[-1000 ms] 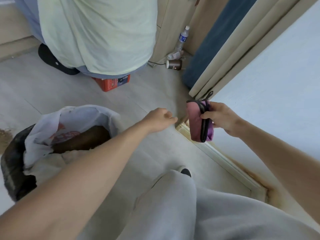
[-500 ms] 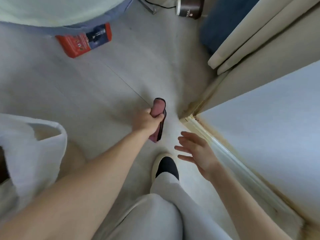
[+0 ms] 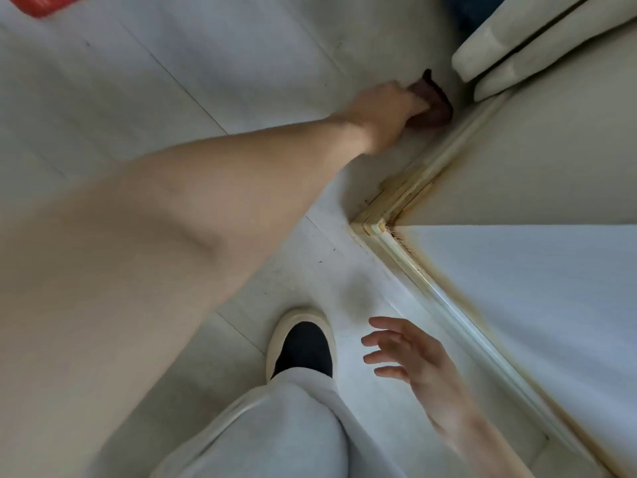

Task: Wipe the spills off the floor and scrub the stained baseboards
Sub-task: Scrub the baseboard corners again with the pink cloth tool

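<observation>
My left hand (image 3: pixel 382 113) is closed around a folded pink cloth with a dark edge (image 3: pixel 539 101), pressing it down on the pale floor right beside the baseboard (image 3: pixel 444 157) near the door frame. That baseboard carries yellow-brown stains, heaviest at the outer corner (image 3: pixel 374 224) and along the strip running toward the lower right (image 3: pixel 482 343). My right hand (image 3: pixel 410 353) hovers above the floor near the lower baseboard, fingers spread, holding nothing. Most of the cloth is hidden by my left hand.
My shoe (image 3: pixel 303 343) and grey trouser leg (image 3: pixel 275 432) stand on the floor next to my right hand. A red packet (image 3: pixel 38 3) lies at the top left edge. Cream door trim (image 3: pixel 517 46) and white wall panels (image 3: pixel 537 305) bound the right side.
The cloth passed from my right hand to my left. My left hand has carried it forward to the baseboard by the door frame, while my right hand dropped back, empty. My head tilted further down.
</observation>
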